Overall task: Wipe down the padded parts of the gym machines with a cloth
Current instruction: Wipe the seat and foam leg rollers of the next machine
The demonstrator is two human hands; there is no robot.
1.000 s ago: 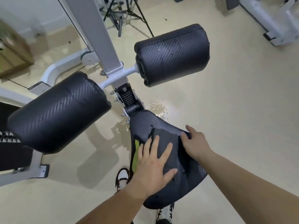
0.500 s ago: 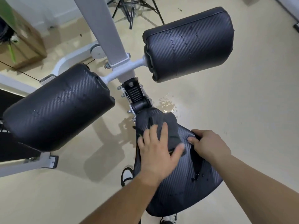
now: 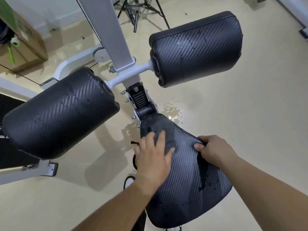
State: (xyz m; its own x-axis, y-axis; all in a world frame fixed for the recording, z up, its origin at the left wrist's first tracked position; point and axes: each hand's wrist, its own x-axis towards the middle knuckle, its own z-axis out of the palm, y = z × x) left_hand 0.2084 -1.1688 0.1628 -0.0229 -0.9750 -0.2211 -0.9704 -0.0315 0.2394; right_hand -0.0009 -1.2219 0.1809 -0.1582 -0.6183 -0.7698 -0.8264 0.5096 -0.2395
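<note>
Seat (image 3: 183, 180): black weave-textured vinyl, saddle-shaped, carrying droplets.
Cloth (image 3: 168, 135): grey, soft, lying bunched at the seat's narrow front.
Left hand (image 3: 153, 160): pressing the cloth, fingers (image 3: 161, 136) straight.
Right hand (image 3: 215, 150): fingers clasping the seat's edge.

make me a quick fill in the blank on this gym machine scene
1. The left hand presses a grey ____ onto the seat.
2. The right hand grips the seat's ____ edge.
3. A puddle of water lies on the ____ near the seat's narrow end.
4. Beyond the seat stick out ____ black roller pads.

Missing words: cloth; right; floor; two
</note>
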